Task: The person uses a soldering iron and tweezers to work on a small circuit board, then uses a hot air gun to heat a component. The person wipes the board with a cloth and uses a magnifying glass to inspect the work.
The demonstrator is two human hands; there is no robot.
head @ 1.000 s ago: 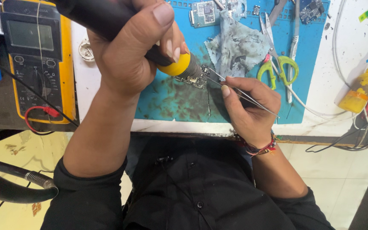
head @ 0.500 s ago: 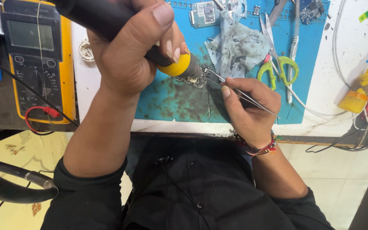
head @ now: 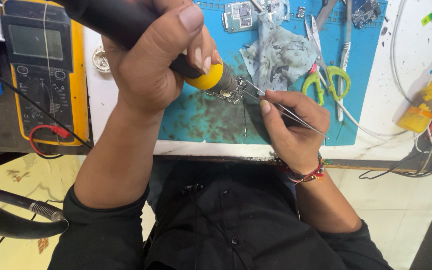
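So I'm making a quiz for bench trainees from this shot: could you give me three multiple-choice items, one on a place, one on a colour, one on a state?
1. Where does the yellow multimeter lie?
A. left of the blue mat
B. on the blue mat
C. right of the scissors

2. What colour are the scissors' handles?
A. red
B. green
C. black

3. What does the right hand hold?
A. nothing
B. a cloth
C. thin metal tweezers

Answers:
1 A: it sits past the left edge of the blue mat.
2 B: both loops are green.
3 C: the tweezers run from its fingers to the small circuit board, where the left hand points a black and yellow iron.
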